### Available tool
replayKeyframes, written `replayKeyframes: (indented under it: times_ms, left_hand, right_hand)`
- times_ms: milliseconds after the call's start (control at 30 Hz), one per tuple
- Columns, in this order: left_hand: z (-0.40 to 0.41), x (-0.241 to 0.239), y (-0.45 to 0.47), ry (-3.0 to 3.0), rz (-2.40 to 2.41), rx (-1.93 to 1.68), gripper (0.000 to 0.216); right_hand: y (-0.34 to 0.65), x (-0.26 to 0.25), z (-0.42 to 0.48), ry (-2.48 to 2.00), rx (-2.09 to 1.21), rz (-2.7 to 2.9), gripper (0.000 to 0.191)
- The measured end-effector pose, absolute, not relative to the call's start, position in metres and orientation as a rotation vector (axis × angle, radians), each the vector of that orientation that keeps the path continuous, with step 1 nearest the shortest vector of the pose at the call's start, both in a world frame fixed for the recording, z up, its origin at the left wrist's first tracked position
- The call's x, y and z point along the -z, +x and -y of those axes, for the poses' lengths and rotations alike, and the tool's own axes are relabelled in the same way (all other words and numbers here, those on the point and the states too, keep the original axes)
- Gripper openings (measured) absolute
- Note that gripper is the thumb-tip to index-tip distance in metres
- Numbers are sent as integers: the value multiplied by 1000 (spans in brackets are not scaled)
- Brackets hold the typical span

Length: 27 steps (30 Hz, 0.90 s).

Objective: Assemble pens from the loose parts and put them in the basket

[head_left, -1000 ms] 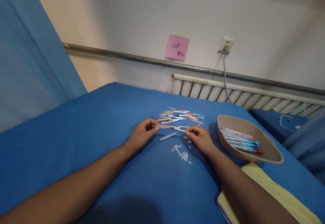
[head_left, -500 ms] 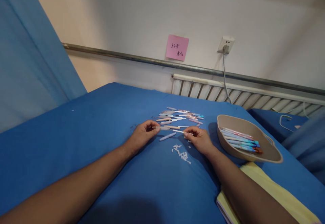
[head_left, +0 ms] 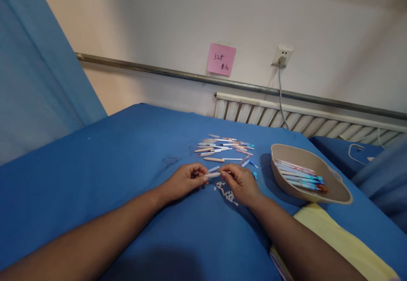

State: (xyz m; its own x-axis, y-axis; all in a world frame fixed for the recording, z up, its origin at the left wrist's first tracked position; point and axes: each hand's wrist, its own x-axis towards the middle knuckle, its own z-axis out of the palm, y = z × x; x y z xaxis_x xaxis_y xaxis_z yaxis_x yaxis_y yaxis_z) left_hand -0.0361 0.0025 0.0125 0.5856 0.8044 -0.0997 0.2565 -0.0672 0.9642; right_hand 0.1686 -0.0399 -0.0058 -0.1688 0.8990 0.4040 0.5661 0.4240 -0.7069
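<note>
Between my two hands is a pale pen barrel [head_left: 212, 175], held nearly level. My left hand [head_left: 186, 181] is closed around its left end, fingers curled. The fingertips of my right hand [head_left: 244, 183] pinch its right end, partly hiding it. Just behind it lies a lavender pen part [head_left: 214, 169] on the blue cloth. Small white bits [head_left: 229, 195] are scattered in front of my right hand. Farther back, several pen barrels and white refills [head_left: 219, 148] lie in a loose pile. Blue pen parts [head_left: 246, 162] rest just behind my right hand.
A beige basket [head_left: 341, 198] with several pens [head_left: 300, 177] stands on the right. Near my right forearm lies a folded yellow cloth [head_left: 330, 234]. At the back are a radiator [head_left: 251, 113], a metal rail [head_left: 178, 74] and a plugged-in cord [head_left: 281, 98].
Both hands have moved nearer to me and closer together. The white refill that stretched between them no longer shows; my right fingers are now at the barrel's end.
</note>
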Motion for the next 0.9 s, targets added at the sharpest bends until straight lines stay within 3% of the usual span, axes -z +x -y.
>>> replayKeyframes:
  times_ms: [333, 600, 733, 900]
  left_hand:
    - [1, -18, -36, 1743, -768, -385, 22]
    - [-4, -17, -38, 1611, -851, -420, 26]
    - [-8, -15, -37, 1515, -897, -517, 30]
    - [-10, -14, -35, 1453, -905, -585, 32]
  right_hand:
    - [159, -4, 51, -1291, -528, 1919, 27]
    - [177, 1, 32, -1169, -782, 1404, 37]
    - [210, 14, 11, -1449, -563, 1278, 31]
    - [241, 24, -1, -1772, -208, 1681, 25]
